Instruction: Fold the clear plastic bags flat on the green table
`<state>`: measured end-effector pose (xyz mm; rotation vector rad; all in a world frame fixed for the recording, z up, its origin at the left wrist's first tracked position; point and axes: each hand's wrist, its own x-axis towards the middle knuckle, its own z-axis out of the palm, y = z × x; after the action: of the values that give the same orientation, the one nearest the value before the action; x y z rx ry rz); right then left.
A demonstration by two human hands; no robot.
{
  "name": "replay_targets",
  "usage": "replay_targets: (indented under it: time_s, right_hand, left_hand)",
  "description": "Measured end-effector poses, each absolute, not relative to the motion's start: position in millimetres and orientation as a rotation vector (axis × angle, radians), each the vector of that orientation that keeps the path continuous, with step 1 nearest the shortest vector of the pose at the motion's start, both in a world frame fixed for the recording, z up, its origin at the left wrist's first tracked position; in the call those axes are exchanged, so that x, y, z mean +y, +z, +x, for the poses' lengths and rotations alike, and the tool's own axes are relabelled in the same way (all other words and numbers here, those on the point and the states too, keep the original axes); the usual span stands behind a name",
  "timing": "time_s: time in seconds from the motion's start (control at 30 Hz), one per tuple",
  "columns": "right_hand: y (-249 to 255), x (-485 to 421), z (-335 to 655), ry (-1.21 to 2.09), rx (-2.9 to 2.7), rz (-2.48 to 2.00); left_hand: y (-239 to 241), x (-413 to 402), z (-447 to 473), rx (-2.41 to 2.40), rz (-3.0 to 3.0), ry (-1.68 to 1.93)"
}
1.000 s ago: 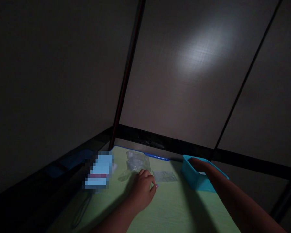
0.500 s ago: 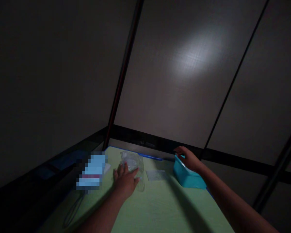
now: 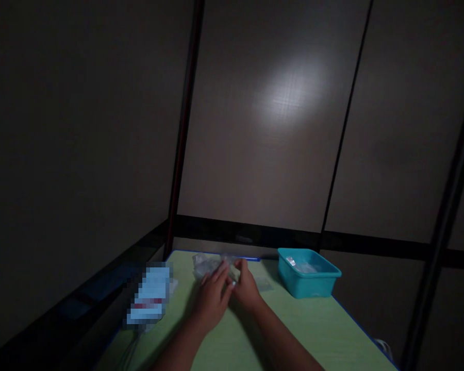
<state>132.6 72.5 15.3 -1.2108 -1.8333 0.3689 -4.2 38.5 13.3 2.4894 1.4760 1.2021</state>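
My left hand [image 3: 212, 299] and my right hand [image 3: 246, 287] are close together over the table, at a crumpled clear plastic bag [image 3: 202, 264]. The left hand's fingers are pressed together on the bag, with the thumb towards the right hand. My right hand is closed in a pinch on the right part of the bag. A small pale spot shows between the hands; what it is I cannot make out. Partly behind the right hand, a flat clear packet [image 3: 264, 283] lies on the table.
A turquoise plastic basket [image 3: 310, 284] with clear packets inside stands at the right edge of the green table [image 3: 301, 330]. At the left is a blurred-out light blue object [image 3: 150, 293] with a cord [image 3: 129, 350]. A blue strip [image 3: 249, 259] lies along the back edge, near the wall.
My right hand has come from over the turquoise basket to the plastic bag beside my left hand. The left fingers, spread before, are now closed together. The view has turned slightly.
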Motion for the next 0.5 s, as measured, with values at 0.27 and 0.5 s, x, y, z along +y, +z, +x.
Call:
replay_targets:
  time_s: [0.27,0.5]
  right_hand:
    - [32,42,189,0.290,-1.728,-1.090]
    - [21,55,213,0.161,-1.791,-1.344]
  left_hand:
    - [25,11,11,0.923,2.460,1.321]
    - [7,53,-11,1.730,2.396,1.310]
